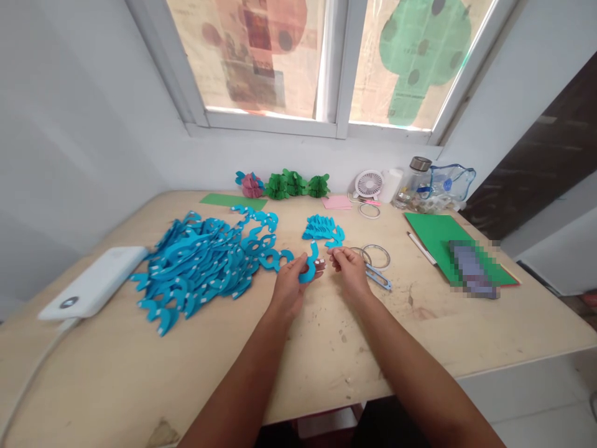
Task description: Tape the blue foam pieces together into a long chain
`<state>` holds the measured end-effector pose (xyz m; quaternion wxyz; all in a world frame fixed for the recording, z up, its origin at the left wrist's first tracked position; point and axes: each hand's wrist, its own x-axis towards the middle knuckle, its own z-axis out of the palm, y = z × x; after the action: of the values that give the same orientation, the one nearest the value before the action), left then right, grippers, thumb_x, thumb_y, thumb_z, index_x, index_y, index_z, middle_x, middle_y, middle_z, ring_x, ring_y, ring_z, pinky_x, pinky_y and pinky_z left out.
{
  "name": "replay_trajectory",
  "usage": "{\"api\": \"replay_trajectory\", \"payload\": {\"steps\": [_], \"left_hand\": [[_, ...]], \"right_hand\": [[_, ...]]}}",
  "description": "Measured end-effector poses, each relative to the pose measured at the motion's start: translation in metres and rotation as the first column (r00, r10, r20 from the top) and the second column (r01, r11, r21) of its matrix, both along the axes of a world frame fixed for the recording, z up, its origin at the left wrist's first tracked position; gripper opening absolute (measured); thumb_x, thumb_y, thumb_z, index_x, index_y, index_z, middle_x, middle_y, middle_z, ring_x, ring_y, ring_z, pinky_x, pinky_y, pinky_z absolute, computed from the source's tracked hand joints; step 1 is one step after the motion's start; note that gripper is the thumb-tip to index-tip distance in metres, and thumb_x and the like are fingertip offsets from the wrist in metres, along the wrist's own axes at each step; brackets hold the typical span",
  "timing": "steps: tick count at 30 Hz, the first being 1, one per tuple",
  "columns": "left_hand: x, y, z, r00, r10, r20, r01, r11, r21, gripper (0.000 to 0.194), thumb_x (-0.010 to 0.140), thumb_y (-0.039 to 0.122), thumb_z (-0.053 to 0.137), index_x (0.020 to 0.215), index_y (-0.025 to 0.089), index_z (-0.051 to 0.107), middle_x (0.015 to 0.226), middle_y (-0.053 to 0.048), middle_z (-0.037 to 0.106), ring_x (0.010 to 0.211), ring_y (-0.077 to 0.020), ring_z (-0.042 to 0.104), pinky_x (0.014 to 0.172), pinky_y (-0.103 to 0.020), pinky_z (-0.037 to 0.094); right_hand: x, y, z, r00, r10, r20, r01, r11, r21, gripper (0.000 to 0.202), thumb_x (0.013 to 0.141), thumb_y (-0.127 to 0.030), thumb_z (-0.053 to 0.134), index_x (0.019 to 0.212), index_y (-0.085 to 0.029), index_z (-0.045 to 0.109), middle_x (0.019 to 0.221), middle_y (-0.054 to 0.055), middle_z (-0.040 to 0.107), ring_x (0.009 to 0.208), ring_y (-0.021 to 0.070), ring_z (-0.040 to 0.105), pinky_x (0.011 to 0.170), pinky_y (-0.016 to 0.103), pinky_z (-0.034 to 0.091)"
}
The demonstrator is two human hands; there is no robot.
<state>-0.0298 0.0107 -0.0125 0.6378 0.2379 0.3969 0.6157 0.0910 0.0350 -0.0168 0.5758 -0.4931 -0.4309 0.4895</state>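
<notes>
Between the thumb and fingers of my left hand is a curved blue paper piece, raised a little above the table. Small white tabs show near its right side, by my left fingertips. My right hand is close beside it, thumb and forefinger pinched together; whatever they hold is too small to make out. Just beyond my hands lies a small group of blue paper pieces. To the left spreads a large heap of similar blue pieces with white patches on them.
A white power bank with a cable lies at the left. Tape rings and a light-blue cutter are right of my hands. Green sheets, a pen, a small fan and a bottle stand or lie farther off.
</notes>
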Motion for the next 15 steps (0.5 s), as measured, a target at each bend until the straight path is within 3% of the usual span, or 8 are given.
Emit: {"api": "replay_trajectory", "payload": {"steps": [8,15], "left_hand": [[-0.001,-0.002,0.009,0.99,0.049,0.131,-0.04,0.997,-0.072,0.017,0.082,0.019,0.053,0.067,0.012,0.06,0.066,-0.005,0.066,0.068,-0.0168,0.067,0.071,-0.031,0.055],[-0.003,0.0,0.012,0.97,0.111,0.218,-0.081,0.986,-0.144,0.018,0.084,0.02,0.051,0.07,0.012,0.06,0.071,-0.008,0.068,0.069,-0.017,0.067,0.07,-0.03,0.055]], "right_hand": [[0.002,0.001,-0.004,0.973,0.049,0.224,-0.064,0.996,0.059,0.016,0.067,-0.029,0.056,0.07,-0.017,0.065,0.063,-0.001,0.06,0.058,0.0119,0.049,0.056,0.023,0.037],[0.003,0.003,-0.009,0.958,0.073,0.278,-0.096,0.993,0.07,0.015,0.068,-0.028,0.055,0.07,-0.017,0.065,0.066,0.0,0.062,0.059,0.0132,0.052,0.059,0.025,0.04]]}}
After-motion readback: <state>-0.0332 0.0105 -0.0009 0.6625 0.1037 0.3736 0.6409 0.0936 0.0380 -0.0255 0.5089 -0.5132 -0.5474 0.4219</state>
